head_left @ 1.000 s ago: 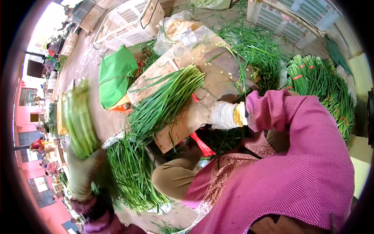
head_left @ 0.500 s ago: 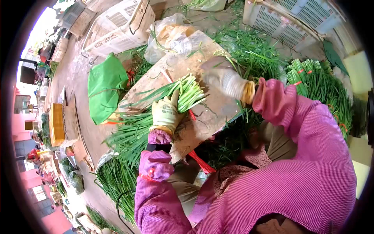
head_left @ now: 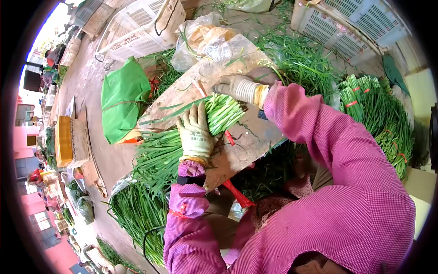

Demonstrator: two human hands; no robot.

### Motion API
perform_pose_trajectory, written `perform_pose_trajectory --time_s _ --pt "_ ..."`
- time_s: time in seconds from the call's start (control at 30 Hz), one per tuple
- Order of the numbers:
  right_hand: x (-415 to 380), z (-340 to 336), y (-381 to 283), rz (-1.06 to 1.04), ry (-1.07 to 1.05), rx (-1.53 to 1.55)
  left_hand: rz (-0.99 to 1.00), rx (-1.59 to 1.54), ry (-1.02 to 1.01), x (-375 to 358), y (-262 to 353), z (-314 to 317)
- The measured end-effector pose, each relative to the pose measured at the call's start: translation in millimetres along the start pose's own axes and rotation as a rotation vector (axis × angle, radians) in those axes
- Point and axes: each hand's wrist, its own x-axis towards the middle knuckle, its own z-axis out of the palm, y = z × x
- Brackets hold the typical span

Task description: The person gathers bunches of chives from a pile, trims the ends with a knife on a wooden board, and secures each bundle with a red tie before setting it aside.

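Observation:
A bunch of green chives (head_left: 224, 113) lies across a worn wooden board (head_left: 248, 141), cut ends toward the upper right. My left hand (head_left: 195, 134), in a pale work glove, lies over the middle of the bunch and holds it down. My right hand (head_left: 237, 87), in a white knit glove, is curled at the cut ends of the bunch. Whether it holds anything is hidden by the glove and the pink sleeve. A small dark object (head_left: 262, 114) shows under that sleeve on the board.
Loose chives (head_left: 137, 210) are heaped at the lower left. Tied bundles (head_left: 374, 109) are stacked at the right. Red ties (head_left: 237, 194) hang below the board. A green bag (head_left: 119, 102), plastic bags (head_left: 205, 36) and white crates (head_left: 141, 27) stand beyond.
My left hand came in from the lower left, where it held another bunch, and settled on the bunch on the board. My right hand rose, then came down at the cut ends.

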Motion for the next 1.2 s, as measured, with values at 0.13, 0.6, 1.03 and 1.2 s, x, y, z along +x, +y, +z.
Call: perform_pose_trajectory --time_s 0.13,0.6,1.03,1.2 --pt "16.3 7.2 -2.4 0.095 -0.062 0.272 0.003 0.039 0.035 -1.8 -0.6 -6.5" --pt "18.4 2.9 31.5 -0.692 -0.158 -0.777 0.074 -0.106 0.209 -16.7 -4.4 25.6" --pt "13.1 -98.9 38.8 -0.094 0.731 -1.364 0.055 -0.224 0.082 -1.0 -15.2 14.8" --pt "-6.5 -34.5 15.8 -0.141 0.356 0.199 -0.02 -0.172 0.023 8.3 -20.0 4.6"
